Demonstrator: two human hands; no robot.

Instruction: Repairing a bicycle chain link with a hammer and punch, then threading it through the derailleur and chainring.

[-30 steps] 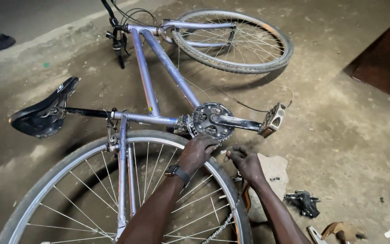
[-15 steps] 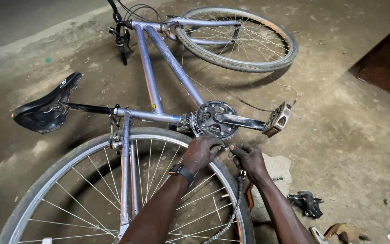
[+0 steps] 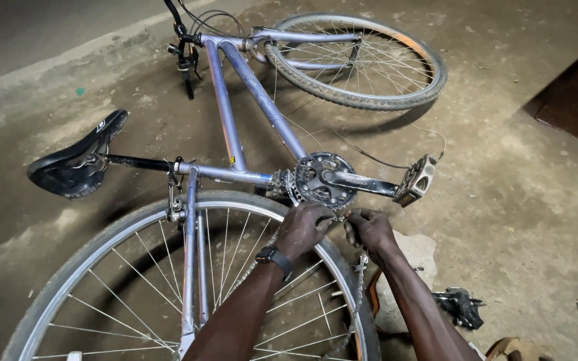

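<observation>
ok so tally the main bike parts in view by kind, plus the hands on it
wheels: 2, rear wheel and front wheel
saddle: 1
chainring: 1
pedal: 1
chain: 1
hands: 2, left hand and right hand, both at the chain below the chainring
total: 8

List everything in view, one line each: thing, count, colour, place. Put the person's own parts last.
bicycle frame: 1, pale purple, lying on its side on the concrete floor
front wheel: 1, silver spokes, dark tyre, top centre
rear wheel: 1, silver rim, bottom left
saddle: 1, black, left
chainring: 1, dark, centre
pedal: 1, grey, right of the chainring
chain: 1, grey, hanging below the right hand
dark metal part: 1, black, floor at lower right
wristwatch: 1, black, left wrist
left hand: 1, at the chain beside the chainring
right hand: 1, gripping the chain
</observation>
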